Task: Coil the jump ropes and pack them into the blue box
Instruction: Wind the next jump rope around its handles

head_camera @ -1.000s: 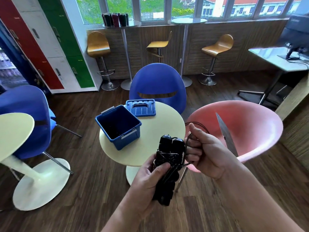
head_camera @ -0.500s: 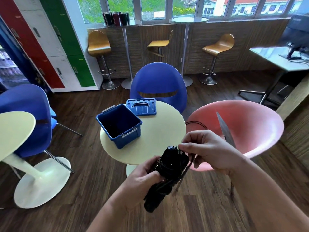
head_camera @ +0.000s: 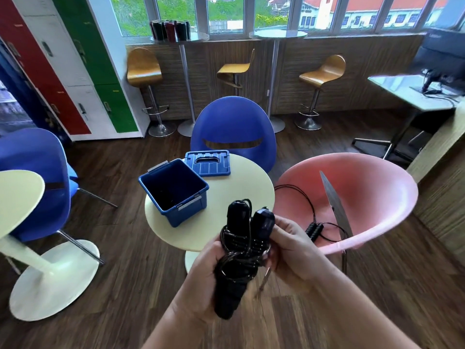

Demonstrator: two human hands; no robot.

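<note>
A black jump rope (head_camera: 241, 238), its cord wound around its two handles, is held upright in front of me. My left hand (head_camera: 201, 278) grips the bundle from below and the left. My right hand (head_camera: 294, 248) holds its right side by the upper handle. The open blue box (head_camera: 193, 205) stands on the round cream table (head_camera: 234, 195), ahead and left of the bundle. Its blue lid (head_camera: 207, 163) lies flat behind it. A second black jump rope (head_camera: 314, 229) lies uncoiled on the seat of the pink chair (head_camera: 372, 197).
A blue chair (head_camera: 232, 127) stands behind the table. Another blue chair (head_camera: 37, 182) and a second cream table (head_camera: 17, 195) are at the left. Lockers, bar stools and a desk line the back and right. Wooden floor lies below my hands.
The bundle has turned upright, handles pointing up. My right hand moved from over its top to its right side. The second rope on the pink chair has come into view.
</note>
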